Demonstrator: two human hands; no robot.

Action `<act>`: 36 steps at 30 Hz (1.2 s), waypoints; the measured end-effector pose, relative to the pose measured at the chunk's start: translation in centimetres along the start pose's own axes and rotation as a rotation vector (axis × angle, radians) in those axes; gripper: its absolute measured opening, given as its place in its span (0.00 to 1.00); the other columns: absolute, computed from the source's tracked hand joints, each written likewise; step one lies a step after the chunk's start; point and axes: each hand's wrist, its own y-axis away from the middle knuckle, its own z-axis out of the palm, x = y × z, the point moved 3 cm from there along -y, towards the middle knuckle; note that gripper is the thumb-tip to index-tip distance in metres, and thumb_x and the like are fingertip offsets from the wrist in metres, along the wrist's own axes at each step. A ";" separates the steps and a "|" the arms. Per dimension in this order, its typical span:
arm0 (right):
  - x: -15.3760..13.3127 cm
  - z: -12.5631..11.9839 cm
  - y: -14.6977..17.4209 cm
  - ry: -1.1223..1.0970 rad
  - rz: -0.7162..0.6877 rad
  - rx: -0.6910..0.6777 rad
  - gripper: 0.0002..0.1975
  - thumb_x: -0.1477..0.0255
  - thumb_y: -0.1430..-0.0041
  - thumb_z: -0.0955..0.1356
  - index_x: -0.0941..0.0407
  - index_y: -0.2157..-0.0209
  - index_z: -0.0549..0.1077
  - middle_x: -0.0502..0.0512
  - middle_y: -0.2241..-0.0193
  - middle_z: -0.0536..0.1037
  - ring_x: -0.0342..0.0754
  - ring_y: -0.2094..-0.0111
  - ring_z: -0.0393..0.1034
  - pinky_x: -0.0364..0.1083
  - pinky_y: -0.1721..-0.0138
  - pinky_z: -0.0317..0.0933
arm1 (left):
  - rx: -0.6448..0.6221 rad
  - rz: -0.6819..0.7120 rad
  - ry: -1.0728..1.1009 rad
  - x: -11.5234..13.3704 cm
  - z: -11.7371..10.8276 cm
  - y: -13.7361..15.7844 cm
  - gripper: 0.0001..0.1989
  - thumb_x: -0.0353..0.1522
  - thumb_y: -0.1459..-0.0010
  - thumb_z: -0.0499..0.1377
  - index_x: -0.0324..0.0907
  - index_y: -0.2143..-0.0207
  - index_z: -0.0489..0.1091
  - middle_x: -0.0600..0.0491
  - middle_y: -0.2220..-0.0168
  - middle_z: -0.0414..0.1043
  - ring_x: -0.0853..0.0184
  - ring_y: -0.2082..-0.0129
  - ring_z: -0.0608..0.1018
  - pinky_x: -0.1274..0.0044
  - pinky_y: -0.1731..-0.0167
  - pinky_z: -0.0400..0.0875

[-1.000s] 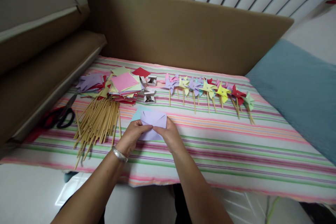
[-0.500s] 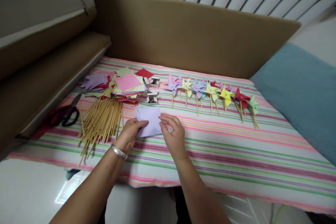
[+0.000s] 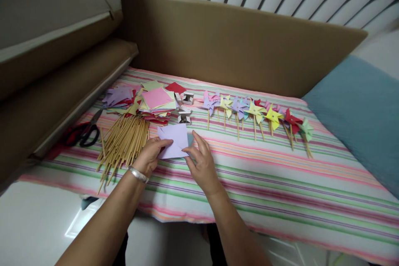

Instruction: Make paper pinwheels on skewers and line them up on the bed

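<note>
A light purple paper square [image 3: 173,137] with slits at its corners is held up over the striped cloth. My left hand [image 3: 151,153] grips its left edge, thumb on top and the other fingers beneath. At the lower right corner, my right hand [image 3: 202,162] pinches the paper between thumb and forefinger, while its other fingers are raised. Just left of my left hand lies a spread bundle of thin wooden sticks [image 3: 124,141]. Behind the square are a stack of coloured paper squares [image 3: 157,99] and small open boxes [image 3: 183,116] with dark bits inside.
Finished paper pinwheels on sticks [image 3: 256,112] lie in a row at the right. Black-handled scissors [image 3: 89,131] rest at the left beside stacked cushions [image 3: 77,66]. Cut paper pieces [image 3: 118,96] lie behind the sticks. A brown board [image 3: 233,41] stands along the back.
My right hand has shifted from the paper's right edge to its lower right corner, its fingers now more spread. My left hand keeps its hold. The whole view has shifted slightly.
</note>
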 end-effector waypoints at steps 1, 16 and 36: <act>0.0 -0.1 -0.1 -0.006 -0.004 0.000 0.11 0.78 0.45 0.63 0.52 0.63 0.73 0.55 0.39 0.54 0.55 0.40 0.50 0.58 0.44 0.52 | 0.003 0.005 -0.021 0.0 -0.1 0.0 0.11 0.28 0.69 0.68 0.35 0.78 0.73 0.52 0.81 0.74 0.69 0.80 0.72 0.78 0.76 0.64; 1.4 0.3 -0.1 -0.229 0.290 0.053 0.01 0.72 0.51 0.70 0.52 0.74 0.76 0.53 0.39 0.57 0.57 0.37 0.42 0.61 0.43 0.47 | -0.107 -0.014 -0.254 -2.4 1.0 0.0 0.11 0.32 0.67 0.67 0.36 0.77 0.75 0.51 0.80 0.74 0.68 0.81 0.72 0.79 0.79 0.61; 1.7 0.2 -0.1 -0.193 0.355 0.004 0.04 0.74 0.56 0.72 0.54 0.77 0.72 0.58 0.42 0.62 0.58 0.38 0.47 0.60 0.42 0.43 | -0.276 -0.082 -0.220 -2.4 1.8 0.8 0.09 0.34 0.63 0.67 0.37 0.81 0.73 0.53 0.84 0.70 0.73 0.84 0.67 0.80 0.81 0.57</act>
